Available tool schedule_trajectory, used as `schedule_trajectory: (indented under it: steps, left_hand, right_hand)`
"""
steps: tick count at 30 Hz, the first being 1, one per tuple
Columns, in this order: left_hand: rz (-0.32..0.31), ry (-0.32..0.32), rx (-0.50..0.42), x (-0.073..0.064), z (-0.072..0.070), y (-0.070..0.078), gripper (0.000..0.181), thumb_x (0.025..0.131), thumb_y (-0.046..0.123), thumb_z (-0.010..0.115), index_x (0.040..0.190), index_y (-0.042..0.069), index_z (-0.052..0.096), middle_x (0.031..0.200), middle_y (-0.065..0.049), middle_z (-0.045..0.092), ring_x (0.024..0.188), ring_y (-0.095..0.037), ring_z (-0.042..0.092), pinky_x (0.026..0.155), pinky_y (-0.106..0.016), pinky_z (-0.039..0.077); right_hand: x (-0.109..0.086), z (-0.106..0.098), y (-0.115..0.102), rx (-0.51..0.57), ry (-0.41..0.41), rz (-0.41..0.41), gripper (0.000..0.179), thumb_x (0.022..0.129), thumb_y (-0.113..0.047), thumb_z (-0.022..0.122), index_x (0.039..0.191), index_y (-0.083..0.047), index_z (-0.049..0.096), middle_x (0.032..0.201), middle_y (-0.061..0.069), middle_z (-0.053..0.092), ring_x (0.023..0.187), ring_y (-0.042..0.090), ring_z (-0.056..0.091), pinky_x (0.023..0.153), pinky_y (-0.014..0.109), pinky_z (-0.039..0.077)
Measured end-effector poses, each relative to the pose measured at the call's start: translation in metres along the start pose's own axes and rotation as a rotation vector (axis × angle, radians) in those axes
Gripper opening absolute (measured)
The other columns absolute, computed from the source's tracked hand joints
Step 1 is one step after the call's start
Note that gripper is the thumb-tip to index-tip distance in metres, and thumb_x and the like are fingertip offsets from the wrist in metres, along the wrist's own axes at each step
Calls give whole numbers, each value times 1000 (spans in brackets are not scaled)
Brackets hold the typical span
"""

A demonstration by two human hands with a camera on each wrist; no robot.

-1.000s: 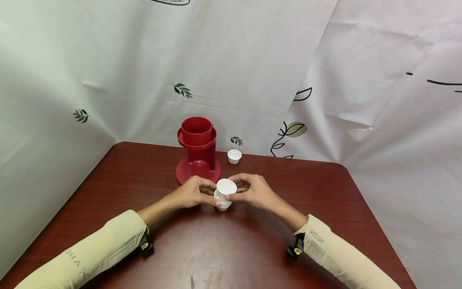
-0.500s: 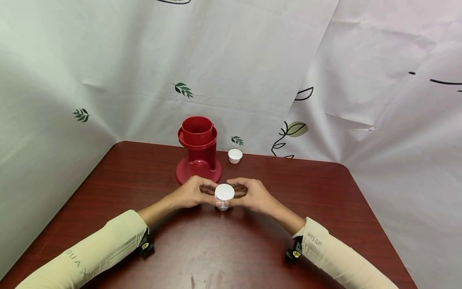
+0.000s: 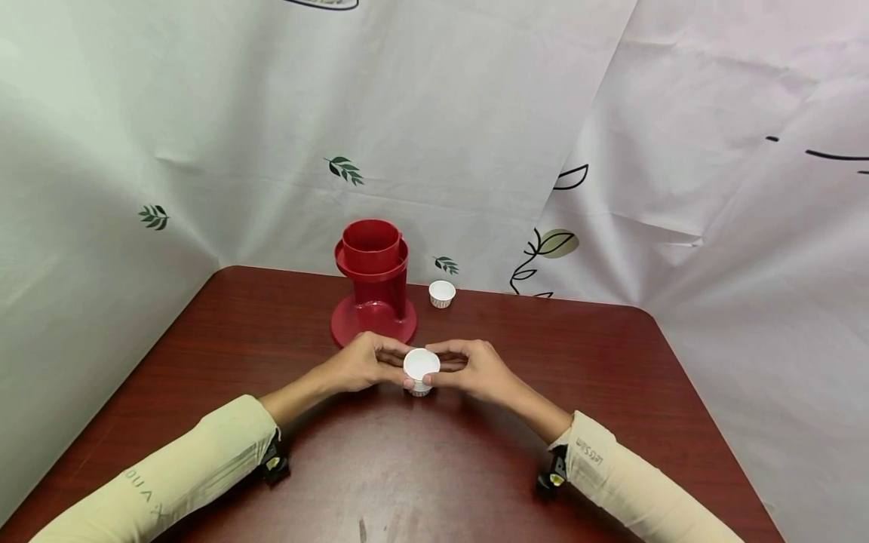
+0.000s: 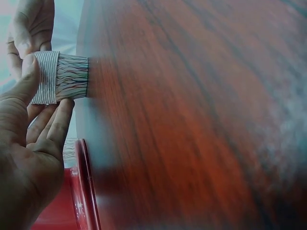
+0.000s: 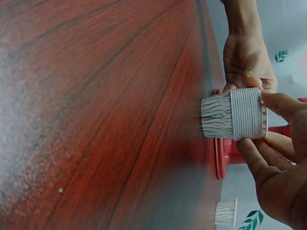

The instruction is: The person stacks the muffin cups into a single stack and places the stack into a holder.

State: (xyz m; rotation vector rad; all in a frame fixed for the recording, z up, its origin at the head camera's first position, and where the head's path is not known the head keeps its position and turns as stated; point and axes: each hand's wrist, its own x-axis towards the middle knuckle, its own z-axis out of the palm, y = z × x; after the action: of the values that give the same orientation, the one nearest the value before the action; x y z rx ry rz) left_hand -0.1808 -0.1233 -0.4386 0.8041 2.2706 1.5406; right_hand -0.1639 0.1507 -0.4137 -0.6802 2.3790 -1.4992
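Note:
A nested stack of white paper baking cups (image 3: 421, 363) stands upright near the middle of the table, open tops facing up. In the right wrist view the stack (image 5: 218, 115) shows several rims packed together over a side printed with wavy coloured lines. My left hand (image 3: 361, 363) pinches the stack from the left, thumb in front and fingers behind. From the other side my right hand (image 3: 479, 367) holds it the same way, its thumb at the top rim. The left wrist view shows the stack's narrow base (image 4: 79, 76) at the tabletop.
Behind my left hand stands a red two-tier plastic holder (image 3: 372, 302) on a round base. A single white paper cup (image 3: 442, 294) sits to its right near the back edge of the dark red table (image 3: 557, 339). A white patterned curtain (image 3: 441, 136) hangs behind.
My right hand has lowered an upper group of paper cups into the ones held by my left hand, so they form one stack. The left hand has hardly moved.

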Motion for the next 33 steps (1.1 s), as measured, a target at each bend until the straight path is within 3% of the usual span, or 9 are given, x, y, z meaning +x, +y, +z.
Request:
schedule_trajectory:
  steps: [13, 20, 33]
  left_hand:
    - [15, -9, -13, -1, -1, -2, 48, 93, 11, 94, 136, -4, 79, 126, -20, 84, 113, -31, 85, 98, -28, 68]
    - [13, -18, -30, -1, -1, -1, 49, 93, 12, 94, 137, -1, 79, 126, -18, 85, 114, -28, 85, 96, -22, 66]
    - [-1, -15, -69, 0, 0, 2, 48, 92, 11, 95, 137, 3, 80, 122, -13, 87, 114, -26, 85, 95, -23, 66]
  right_hand:
    - [3, 1, 5, -21, 2, 5, 51, 91, -18, 96, 137, -5, 81, 135, 14, 82, 119, 25, 83, 97, 26, 67]
    - [3, 1, 5, -8, -2, 12, 49, 90, -15, 97, 135, -4, 82, 136, 13, 82, 121, 25, 82, 98, 28, 67]
    - [3, -1, 5, 10, -1, 26, 51, 89, -14, 97, 136, -2, 81, 137, 14, 81, 122, 27, 82, 98, 29, 67]
